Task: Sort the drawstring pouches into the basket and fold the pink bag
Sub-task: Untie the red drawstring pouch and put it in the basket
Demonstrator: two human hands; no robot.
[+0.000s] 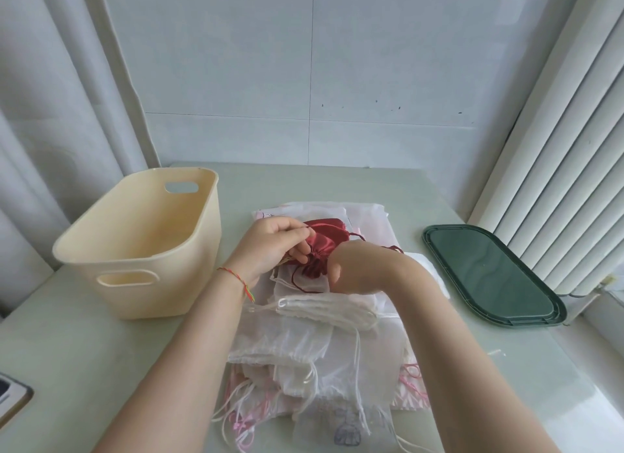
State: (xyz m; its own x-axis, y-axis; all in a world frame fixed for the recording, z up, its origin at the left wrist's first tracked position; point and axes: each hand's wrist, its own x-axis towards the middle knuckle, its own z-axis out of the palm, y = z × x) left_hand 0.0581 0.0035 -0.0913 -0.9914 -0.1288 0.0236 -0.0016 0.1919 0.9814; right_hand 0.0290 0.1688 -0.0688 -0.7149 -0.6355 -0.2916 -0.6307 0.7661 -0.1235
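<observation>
The left hand point(275, 245) had its fingers curled around the gathered neck of a dark red satin pouch point(325, 241), thumb and forefinger pinching the red drawstring near the pouch's top. The right hand point(351, 270) was turned with its wrist toward the camera, its fingers bent in against the pouch's neck from the other side; they appeared to grip the neck, though the fingertips themselves were hidden behind the hand. A thin red cord bracelet point(236, 278) sat on the left wrist. The red pouch was held just above a loose heap of sheer white drawstring pouches point(304, 344) lying in the middle of the pale table point(84, 368), with white and pink cords trailing toward the near edge. Under the heap, pink fabric point(410, 390) showed at the right and near sides, most of it covered. To the left of the heap stood a cream plastic basket point(111, 246) with handle cut-outs, holding no pouches that could be seen. To the right, well apart from the heap, a dark green oval tray point(489, 273) lay flat by the window ledge.
</observation>
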